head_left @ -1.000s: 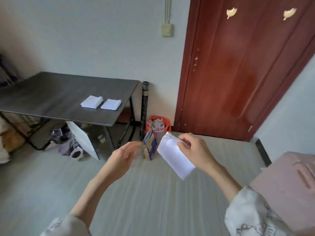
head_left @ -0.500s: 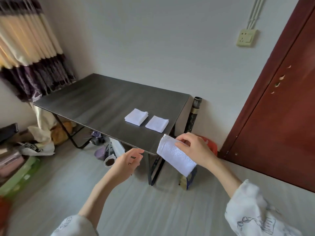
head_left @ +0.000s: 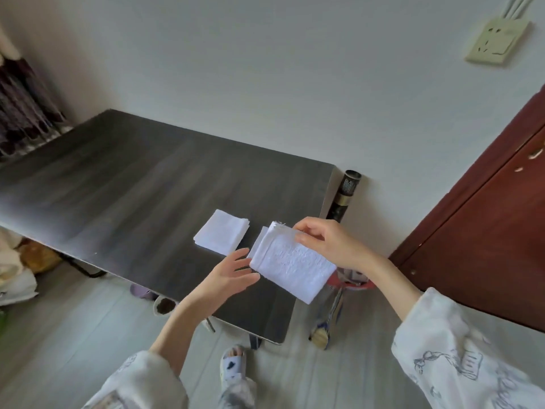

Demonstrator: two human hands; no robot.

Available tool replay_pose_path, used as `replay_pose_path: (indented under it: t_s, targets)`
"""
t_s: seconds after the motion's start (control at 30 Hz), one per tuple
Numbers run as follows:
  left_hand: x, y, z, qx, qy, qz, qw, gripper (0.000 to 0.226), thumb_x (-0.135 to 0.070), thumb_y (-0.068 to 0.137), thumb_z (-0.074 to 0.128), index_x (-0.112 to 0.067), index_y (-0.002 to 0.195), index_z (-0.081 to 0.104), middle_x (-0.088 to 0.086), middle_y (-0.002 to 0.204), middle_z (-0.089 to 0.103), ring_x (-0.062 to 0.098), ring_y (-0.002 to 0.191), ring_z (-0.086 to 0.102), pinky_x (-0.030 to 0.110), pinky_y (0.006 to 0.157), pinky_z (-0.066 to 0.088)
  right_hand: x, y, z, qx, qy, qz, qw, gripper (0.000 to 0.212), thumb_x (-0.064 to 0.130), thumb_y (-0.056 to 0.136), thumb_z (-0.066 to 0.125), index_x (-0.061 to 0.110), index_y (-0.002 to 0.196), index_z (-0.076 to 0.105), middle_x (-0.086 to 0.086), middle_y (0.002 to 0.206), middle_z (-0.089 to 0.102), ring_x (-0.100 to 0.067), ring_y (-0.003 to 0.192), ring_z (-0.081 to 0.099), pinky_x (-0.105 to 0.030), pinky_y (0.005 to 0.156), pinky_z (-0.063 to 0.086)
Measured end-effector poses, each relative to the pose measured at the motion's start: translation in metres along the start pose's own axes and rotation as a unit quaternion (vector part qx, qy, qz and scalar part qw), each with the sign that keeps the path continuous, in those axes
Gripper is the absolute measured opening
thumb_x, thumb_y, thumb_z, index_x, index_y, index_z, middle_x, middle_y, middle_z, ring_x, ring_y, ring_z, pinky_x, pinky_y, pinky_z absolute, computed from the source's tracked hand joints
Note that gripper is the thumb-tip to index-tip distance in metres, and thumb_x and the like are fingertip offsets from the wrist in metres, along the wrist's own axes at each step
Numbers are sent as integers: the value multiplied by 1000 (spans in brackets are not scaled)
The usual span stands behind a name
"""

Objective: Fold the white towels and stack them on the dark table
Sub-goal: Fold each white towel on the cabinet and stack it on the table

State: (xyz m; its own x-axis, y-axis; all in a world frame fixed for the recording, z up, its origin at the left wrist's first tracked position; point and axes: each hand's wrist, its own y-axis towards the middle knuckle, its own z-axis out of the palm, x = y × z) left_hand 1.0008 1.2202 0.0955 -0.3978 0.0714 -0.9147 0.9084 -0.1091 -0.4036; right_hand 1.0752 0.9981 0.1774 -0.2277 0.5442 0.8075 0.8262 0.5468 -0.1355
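Three towels: one folded towel in hand (head_left: 290, 265), one folded square (head_left: 221, 236) lying on the table, a third mostly hidden behind the held one, only its left edge (head_left: 257, 242) showing.
Right hand (head_left: 330, 243): grip closed on the held towel's far top edge, thumb and fingers pinching the layers. Likely pinched there so the fold stays together while it's carried.
Left hand (head_left: 228, 274): fingers straight and spread, palm up, at the towel's near left edge, holding nothing. Looks set to support or steady the cloth from below; contact is hard to confirm.
Held towel position: above the near right part of the dark table (head_left: 124, 184), tilted, low corner hanging past the table's right edge.
Table towels: side by side near the right end, close but apart. They sit as separate pieces, not as a stack.
Step, my read: placement of the third towel, folding on this one looks finished.
Target, my read: on top of the hidden towel directly under the hands, since it's closest.
Risk: terry layers can splay when the pinch lets go; flat left palm could press them down.
Around: wall socket (head_left: 497, 42) top right, dark tube (head_left: 345, 196) leaning beside the table's right end, red-brown door (head_left: 486, 231) on the right.
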Motion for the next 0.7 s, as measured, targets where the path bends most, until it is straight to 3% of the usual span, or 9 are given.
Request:
replay_pose_path:
  t_s: [0.1, 0.2, 0.3, 0.5, 0.7]
  targets:
    - [-6, 60, -20, 82, -69, -37, 994, 47, -20, 83, 67, -18, 126, 48, 2, 124, 59, 18, 113, 59, 37, 101, 46, -14, 52, -2, -7, 20, 44, 999, 10, 25, 93, 52, 29, 89, 60, 8, 90, 66, -4, 82, 59, -19, 74, 42]
    - [-2, 108, -37, 87, -98, -93, 987, 36, -14, 85, 64, -5, 118, 53, 12, 122, 57, 24, 108, 62, 39, 94, 51, -36, 100, 3, -21, 8, 103, 994, 13, 25, 94, 50, 21, 98, 61, 10, 89, 64, -4, 81, 58, -17, 68, 38]
    - [9, 142, -45, 76, -105, -130, 983, 35, -16, 85, 63, -3, 116, 52, 13, 120, 57, 26, 104, 64, 40, 92, 52, -60, 145, 13, -44, -36, 146, 988, 21, 26, 95, 49, 17, 107, 62, 6, 98, 64, -9, 90, 58, -18, 66, 38]
    - [39, 176, -37, -19, -180, -208, 961, 32, -15, 87, 61, -3, 116, 52, 11, 115, 59, 25, 96, 67, 35, 83, 56, -112, 198, 35, 8, -107, 209, 972, 25, 31, 95, 46, 18, 110, 62, -1, 103, 67, -21, 92, 62, -36, 80, 48]
    - [59, 190, -21, -123, -183, -240, 945, 26, -16, 87, 62, -6, 109, 55, 9, 110, 61, 26, 95, 66, 40, 86, 55, -152, 222, 48, 76, -125, 226, 963, 26, 28, 96, 44, 14, 113, 58, -5, 103, 64, -19, 86, 60, -28, 71, 46]
